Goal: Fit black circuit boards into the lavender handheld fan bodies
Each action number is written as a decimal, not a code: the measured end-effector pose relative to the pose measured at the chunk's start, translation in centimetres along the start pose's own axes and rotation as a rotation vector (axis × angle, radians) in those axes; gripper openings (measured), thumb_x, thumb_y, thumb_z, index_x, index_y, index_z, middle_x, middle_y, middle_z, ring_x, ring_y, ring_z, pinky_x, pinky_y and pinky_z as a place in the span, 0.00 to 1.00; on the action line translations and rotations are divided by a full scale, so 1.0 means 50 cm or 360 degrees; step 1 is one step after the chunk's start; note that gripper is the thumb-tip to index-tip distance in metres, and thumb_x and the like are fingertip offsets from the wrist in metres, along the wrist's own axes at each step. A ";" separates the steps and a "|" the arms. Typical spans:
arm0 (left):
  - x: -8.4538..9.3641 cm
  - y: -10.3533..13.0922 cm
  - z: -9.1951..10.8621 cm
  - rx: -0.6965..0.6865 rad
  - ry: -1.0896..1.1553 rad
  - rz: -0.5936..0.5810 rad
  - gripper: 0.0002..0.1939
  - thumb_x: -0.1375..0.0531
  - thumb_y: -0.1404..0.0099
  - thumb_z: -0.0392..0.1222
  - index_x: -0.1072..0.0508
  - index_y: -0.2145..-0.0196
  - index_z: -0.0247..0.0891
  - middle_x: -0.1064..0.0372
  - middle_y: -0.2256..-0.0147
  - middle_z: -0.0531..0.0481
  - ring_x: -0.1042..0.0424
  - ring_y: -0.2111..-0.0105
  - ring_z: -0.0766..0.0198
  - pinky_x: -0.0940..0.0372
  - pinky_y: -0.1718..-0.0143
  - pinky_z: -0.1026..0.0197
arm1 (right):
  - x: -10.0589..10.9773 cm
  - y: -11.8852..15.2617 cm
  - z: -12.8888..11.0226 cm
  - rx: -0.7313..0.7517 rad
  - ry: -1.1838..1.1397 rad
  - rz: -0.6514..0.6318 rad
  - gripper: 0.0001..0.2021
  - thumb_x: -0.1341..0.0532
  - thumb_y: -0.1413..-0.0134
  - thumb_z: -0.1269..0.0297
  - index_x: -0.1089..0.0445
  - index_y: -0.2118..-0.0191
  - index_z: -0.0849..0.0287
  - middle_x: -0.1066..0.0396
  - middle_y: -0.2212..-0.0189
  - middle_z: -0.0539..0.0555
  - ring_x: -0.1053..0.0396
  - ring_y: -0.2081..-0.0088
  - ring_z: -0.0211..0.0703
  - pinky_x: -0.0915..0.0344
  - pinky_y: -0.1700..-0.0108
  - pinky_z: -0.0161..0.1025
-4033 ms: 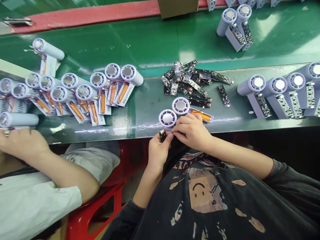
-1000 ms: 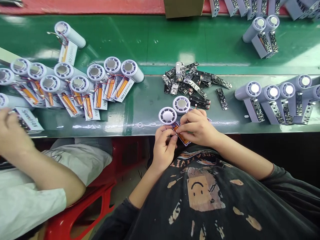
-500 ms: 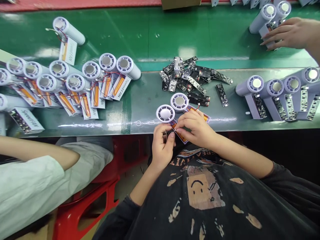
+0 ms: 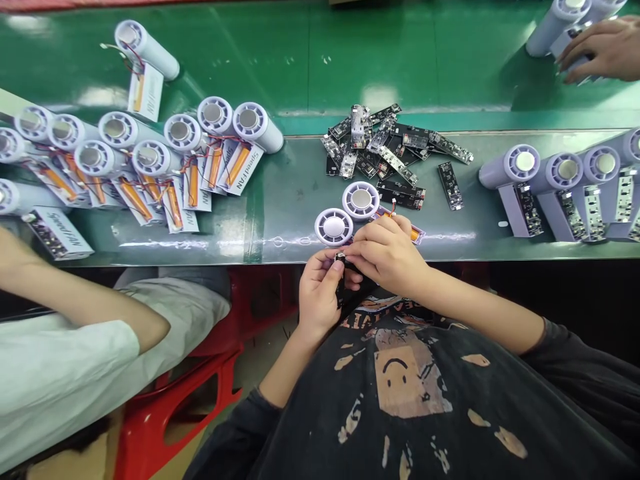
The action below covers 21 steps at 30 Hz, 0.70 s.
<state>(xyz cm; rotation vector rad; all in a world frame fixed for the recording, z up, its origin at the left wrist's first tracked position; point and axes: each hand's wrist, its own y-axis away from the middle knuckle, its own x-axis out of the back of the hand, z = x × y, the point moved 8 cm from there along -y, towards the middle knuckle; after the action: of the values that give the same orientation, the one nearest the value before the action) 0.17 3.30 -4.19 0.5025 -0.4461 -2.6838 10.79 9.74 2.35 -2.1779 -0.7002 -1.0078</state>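
Note:
My left hand [image 4: 323,290] is closed around a narrow black circuit board [image 4: 341,277], its thumb against the upper part. The fingers of my right hand [image 4: 387,252] are pinched together at the board's top end; whatever is between them is too small to make out. Just beyond my hands are two lilac handheld fans, a nearer fan [image 4: 333,227] and a farther fan [image 4: 361,200], at the bench's front edge. Behind my right hand, part of the farther fan's open handle shows, with an orange battery [image 4: 415,233] and a small wire plug [image 4: 393,202].
A heap of loose circuit boards [image 4: 370,150] lies beyond the fans. Several fans with orange batteries [image 4: 143,160] crowd the left; fans with boards fitted [image 4: 523,163] stand at right. A co-worker's hand [image 4: 600,50] touches fans at far right; another person's arm [image 4: 100,293] is at left.
The circuit board in my left hand has come up into view, covering the battery and handle of the nearer fan. My right fingers have closed in at its top. The camera view has shifted slightly.

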 end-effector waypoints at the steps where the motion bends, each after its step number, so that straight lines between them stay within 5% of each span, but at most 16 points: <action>1: 0.001 0.000 0.000 -0.0013 -0.0003 0.0013 0.21 0.31 0.45 0.54 0.32 0.62 0.39 0.30 0.78 0.58 0.27 0.80 0.66 0.32 0.81 0.67 | 0.000 0.000 0.001 -0.0015 0.0003 -0.0001 0.13 0.44 0.33 0.61 0.22 0.63 0.54 0.26 0.64 0.52 0.40 0.61 0.45 0.53 0.55 0.45; 9: 0.001 0.000 0.004 -0.0169 -0.0070 -0.0042 0.16 0.34 0.39 0.50 0.33 0.57 0.44 0.26 0.57 0.51 0.29 0.80 0.73 0.33 0.82 0.70 | -0.005 0.001 0.019 -0.0206 -0.0245 -0.0041 0.08 0.40 0.39 0.65 0.24 0.66 0.55 0.25 0.64 0.51 0.35 0.60 0.44 0.50 0.54 0.44; 21: -0.011 0.003 0.060 -0.0373 -0.0807 -0.0184 0.13 0.40 0.34 0.50 0.31 0.69 0.38 0.40 0.66 0.54 0.37 0.82 0.77 0.41 0.84 0.69 | -0.009 0.011 0.014 0.0067 -0.0200 -0.0060 0.08 0.41 0.36 0.64 0.23 0.62 0.51 0.27 0.63 0.51 0.39 0.60 0.44 0.52 0.55 0.45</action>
<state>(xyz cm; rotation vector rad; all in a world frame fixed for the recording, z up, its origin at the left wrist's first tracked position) -0.53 4.12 -1.33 -0.2343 -0.2307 -2.9113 11.23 9.77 1.45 -2.2131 -0.8160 -0.8723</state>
